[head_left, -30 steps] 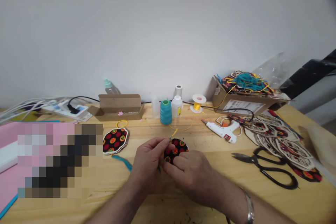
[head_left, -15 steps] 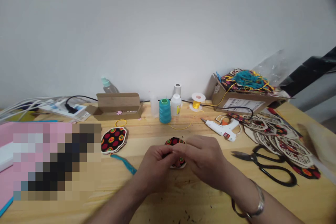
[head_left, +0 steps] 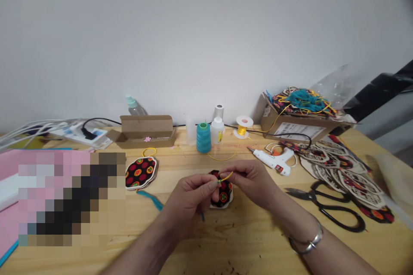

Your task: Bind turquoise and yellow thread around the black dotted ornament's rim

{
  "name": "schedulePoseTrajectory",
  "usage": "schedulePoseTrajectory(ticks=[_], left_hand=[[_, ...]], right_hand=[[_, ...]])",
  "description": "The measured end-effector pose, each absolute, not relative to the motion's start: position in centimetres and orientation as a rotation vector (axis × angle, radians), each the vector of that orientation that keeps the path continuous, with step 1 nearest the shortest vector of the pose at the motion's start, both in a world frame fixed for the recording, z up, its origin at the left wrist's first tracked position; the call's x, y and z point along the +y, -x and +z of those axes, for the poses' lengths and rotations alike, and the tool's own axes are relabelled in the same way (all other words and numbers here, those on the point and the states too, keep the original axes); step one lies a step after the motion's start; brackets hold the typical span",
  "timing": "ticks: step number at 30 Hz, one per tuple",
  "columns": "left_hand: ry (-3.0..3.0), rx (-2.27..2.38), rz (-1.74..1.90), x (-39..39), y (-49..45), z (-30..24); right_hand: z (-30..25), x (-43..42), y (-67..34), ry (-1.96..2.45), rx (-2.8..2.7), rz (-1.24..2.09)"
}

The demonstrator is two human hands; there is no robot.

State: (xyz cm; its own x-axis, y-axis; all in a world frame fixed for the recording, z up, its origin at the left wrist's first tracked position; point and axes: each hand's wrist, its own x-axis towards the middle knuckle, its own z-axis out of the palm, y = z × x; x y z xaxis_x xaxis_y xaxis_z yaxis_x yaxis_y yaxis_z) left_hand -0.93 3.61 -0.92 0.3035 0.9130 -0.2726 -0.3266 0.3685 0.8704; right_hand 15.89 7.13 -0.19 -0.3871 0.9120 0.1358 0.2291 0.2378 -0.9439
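Note:
My left hand [head_left: 190,200] is closed in a pinch on a small black fabric-covered piece with red and yellow dots [head_left: 223,193], held just above the wooden table [head_left: 245,240]. My right hand [head_left: 254,182] pinches a short yellow cord [head_left: 226,176] at the top edge of that piece. A thin dark tail hangs below my left hand. Both hands meet at the middle of the table, near its front.
A stack of similar patterned pieces [head_left: 141,172] lies to the left, a teal strip [head_left: 150,197] beside it. Behind are a teal thread spool [head_left: 203,137], white bottle [head_left: 217,129], yellow cord reel [head_left: 242,128], open cardboard boxes. A glue gun [head_left: 274,160], black scissors [head_left: 329,206] and cut-out pieces lie right.
My right hand has come off the patterned piece and now pinches the yellow cord at its top. The piece, covered by both hands half a second ago, shows again.

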Motion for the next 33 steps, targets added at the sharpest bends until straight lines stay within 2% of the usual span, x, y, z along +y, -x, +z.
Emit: schedulePoseTrajectory(ticks=[12, 33], left_hand=[[-0.642, 0.995, 1.211, 4.1, 0.8, -0.8], [-0.731, 1.147, 1.236, 3.9, 0.7, -0.5]], right_hand=[[0.0, 6.3, -15.7, 1.011, -1.968, 1.197], [1.2, 4.6, -15.3, 0.833, -2.271, 1.019]])
